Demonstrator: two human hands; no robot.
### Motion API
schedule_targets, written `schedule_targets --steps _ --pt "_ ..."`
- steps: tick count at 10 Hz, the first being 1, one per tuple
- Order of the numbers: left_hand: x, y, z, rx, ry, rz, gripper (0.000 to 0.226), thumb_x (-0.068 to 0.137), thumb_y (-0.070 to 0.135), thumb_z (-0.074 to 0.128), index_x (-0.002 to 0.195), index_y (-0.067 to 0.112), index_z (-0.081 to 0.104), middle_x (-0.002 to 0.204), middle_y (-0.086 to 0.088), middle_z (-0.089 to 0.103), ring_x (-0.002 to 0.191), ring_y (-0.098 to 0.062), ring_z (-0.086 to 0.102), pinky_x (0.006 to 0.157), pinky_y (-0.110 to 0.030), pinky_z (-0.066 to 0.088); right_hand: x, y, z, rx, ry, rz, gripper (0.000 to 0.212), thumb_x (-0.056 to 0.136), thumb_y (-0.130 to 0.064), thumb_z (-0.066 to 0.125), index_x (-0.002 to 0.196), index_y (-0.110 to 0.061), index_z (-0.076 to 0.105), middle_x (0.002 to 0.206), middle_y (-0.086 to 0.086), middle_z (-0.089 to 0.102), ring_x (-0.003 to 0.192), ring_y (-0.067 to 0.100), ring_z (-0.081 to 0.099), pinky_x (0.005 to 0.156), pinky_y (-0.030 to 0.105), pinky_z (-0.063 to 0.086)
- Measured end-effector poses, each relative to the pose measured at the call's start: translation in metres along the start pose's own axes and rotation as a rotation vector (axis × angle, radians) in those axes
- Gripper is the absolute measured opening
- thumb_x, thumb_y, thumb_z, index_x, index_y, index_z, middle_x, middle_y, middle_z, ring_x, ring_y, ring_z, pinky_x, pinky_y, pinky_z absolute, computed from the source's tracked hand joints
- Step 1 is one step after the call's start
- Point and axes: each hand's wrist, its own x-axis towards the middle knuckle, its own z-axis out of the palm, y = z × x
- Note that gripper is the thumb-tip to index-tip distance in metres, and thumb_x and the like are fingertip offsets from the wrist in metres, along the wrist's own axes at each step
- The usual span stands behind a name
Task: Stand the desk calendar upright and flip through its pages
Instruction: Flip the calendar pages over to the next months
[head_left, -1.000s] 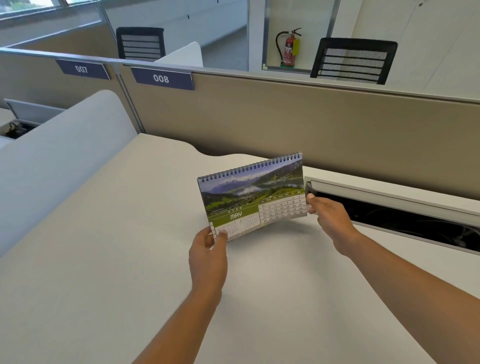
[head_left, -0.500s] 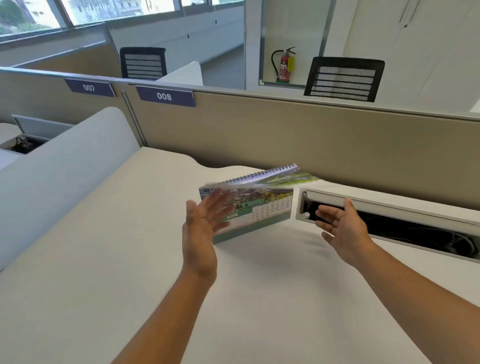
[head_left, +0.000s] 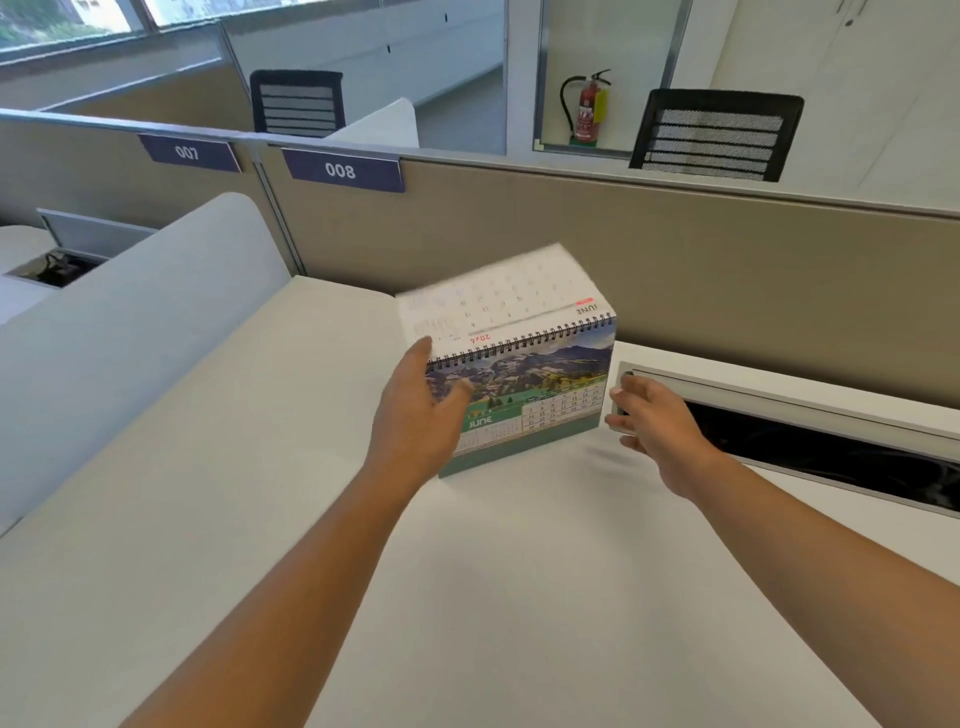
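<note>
The desk calendar (head_left: 540, 395) stands upright on the white desk (head_left: 467, 597), its spiral binding on top and a June page with a mountain photo facing me. A white page (head_left: 498, 301) is swung up and back over the binding, blurred. My left hand (head_left: 415, 415) lies against the calendar's left end, index finger at the binding beside the raised page, thumb across the front picture. My right hand (head_left: 654, 415) hovers just right of the calendar with fingers spread, holding nothing; whether it touches the edge is unclear.
A tan partition (head_left: 675, 270) with labels 007 and 008 runs behind the desk. An open cable tray slot (head_left: 810, 441) lies at the right. A white curved divider (head_left: 119, 312) bounds the left. Black chairs and a fire extinguisher (head_left: 589, 109) stand beyond.
The May page has been flipped over the binding and June now shows. My left hand rose from the bottom corner to the top left edge. My right hand let go and stays beside the calendar.
</note>
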Motion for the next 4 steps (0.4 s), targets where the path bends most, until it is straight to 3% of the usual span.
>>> schedule_targets --steps 1,2,4 --pt "0.000 -0.010 0.007 0.038 0.019 0.002 0.067 0.088 0.032 0.057 0.148 0.022 0.030 0.150 -0.001 0.043 0.128 -0.021 0.049 0.102 -0.049 0.047 0.001 0.001 0.003 -0.011 -0.012 -0.001 0.051 0.097 -0.030 0.056 0.144 -0.017 0.041 0.139 0.006 0.055 0.110 0.024 0.061 0.087 0.041 0.050" --pt "-0.005 -0.018 0.015 0.055 0.091 -0.003 0.072 0.087 0.032 0.060 0.149 0.024 0.025 0.154 0.001 0.037 0.135 -0.018 0.042 0.108 -0.045 0.042 0.000 0.008 0.004 -0.081 0.004 -0.034 0.048 0.097 -0.028 0.058 0.141 -0.014 0.044 0.141 0.009 0.053 0.112 0.026 0.060 0.093 0.045 0.050" --pt "-0.039 -0.047 0.034 -0.018 0.071 -0.141 0.092 0.088 0.035 0.064 0.152 0.032 -0.002 0.157 0.006 0.033 0.137 -0.014 0.039 0.106 -0.035 0.035 -0.018 0.047 -0.006 -0.462 0.055 -0.161 0.045 0.092 -0.026 0.064 0.133 -0.014 0.050 0.139 0.010 0.055 0.121 0.029 0.055 0.097 0.044 0.048"
